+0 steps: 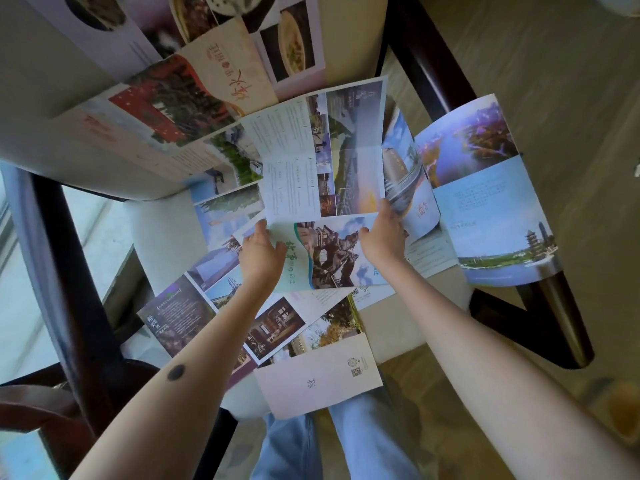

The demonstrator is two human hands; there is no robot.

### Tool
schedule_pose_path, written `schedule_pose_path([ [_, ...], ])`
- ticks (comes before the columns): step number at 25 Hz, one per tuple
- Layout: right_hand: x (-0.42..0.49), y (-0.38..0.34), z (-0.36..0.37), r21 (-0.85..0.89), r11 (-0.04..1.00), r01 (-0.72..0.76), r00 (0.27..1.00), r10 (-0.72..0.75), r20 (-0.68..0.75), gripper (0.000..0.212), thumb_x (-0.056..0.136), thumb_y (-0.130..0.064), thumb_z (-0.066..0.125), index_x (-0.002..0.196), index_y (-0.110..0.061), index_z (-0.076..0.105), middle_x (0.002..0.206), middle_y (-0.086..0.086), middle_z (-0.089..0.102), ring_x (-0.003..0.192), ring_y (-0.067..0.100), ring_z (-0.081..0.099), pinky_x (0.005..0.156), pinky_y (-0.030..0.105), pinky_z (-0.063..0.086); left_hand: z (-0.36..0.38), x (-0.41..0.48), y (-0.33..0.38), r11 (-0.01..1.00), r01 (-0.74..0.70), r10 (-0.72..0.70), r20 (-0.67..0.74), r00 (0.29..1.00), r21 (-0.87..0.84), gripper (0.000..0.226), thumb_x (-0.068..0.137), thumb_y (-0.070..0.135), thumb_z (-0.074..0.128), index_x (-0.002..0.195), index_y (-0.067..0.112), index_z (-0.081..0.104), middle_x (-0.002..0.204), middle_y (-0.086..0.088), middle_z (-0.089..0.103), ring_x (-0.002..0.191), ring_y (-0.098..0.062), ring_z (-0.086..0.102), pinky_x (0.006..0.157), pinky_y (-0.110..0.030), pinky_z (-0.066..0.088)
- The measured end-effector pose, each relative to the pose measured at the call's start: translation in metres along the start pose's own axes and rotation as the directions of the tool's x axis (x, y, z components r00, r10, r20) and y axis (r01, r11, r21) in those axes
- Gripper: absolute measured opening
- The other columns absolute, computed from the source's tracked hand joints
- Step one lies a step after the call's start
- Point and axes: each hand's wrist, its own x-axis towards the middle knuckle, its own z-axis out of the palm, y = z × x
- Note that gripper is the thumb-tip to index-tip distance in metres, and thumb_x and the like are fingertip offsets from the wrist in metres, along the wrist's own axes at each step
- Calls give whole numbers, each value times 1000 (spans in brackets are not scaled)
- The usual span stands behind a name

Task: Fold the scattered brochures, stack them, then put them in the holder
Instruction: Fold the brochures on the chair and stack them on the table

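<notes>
A long brochure [322, 157] with text panels and landscape photos stands lifted in the middle of the view, partly folded, its lower panel [325, 258] showing a statue photo. My left hand [261, 254] pinches its lower left edge. My right hand [382, 237] pinches its lower right edge. Several other brochures lie unfolded around it: a red-and-cream one [180, 109] at upper left, a blue river one [485, 188] at right, a dark purple one [180, 317] at lower left and a cream one [322, 379] near my legs. No holder is in view.
The brochures cover a pale cushioned seat [52, 98] with dark wooden rails [433, 74]. The blue river brochure overhangs a dark rail [554, 327] at right. Wooden floor [554, 46] lies to the right, my jeans [346, 441] below.
</notes>
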Motion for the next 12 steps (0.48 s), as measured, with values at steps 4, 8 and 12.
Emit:
schedule_pose_path([
  [4, -6, 2, -4, 74, 992, -98, 995, 99, -20, 61, 90, -6, 48, 144, -9, 18, 140, 22, 38, 125, 39, 42, 100, 48, 40, -3, -7, -2, 994, 42, -48, -66, 997, -98, 44, 89, 11, 49, 131, 11, 39, 126, -15, 53, 112, -35, 49, 89, -49, 48],
  [8, -27, 0, -7, 213, 977, 5, 998, 10, -69, 61, 85, 5, 44, 140, -14, 26, 120, 15, 53, 107, 34, 52, 84, 47, 49, -22, -21, -8, 988, -27, -2, -187, 982, -150, 39, 90, 9, 47, 128, 13, 39, 114, -11, 58, 104, -32, 51, 83, -49, 49],
  [12, -51, -4, -9, 373, 927, 27, 997, 1, -76, 60, 85, 8, 42, 138, -15, 29, 91, 6, 57, 87, 26, 53, 65, 37, 49, -41, -39, -17, 978, -58, 14, -214, 977, -200, 38, 90, 8, 46, 127, 14, 41, 109, -11, 62, 97, -32, 58, 69, -38, 46],
])
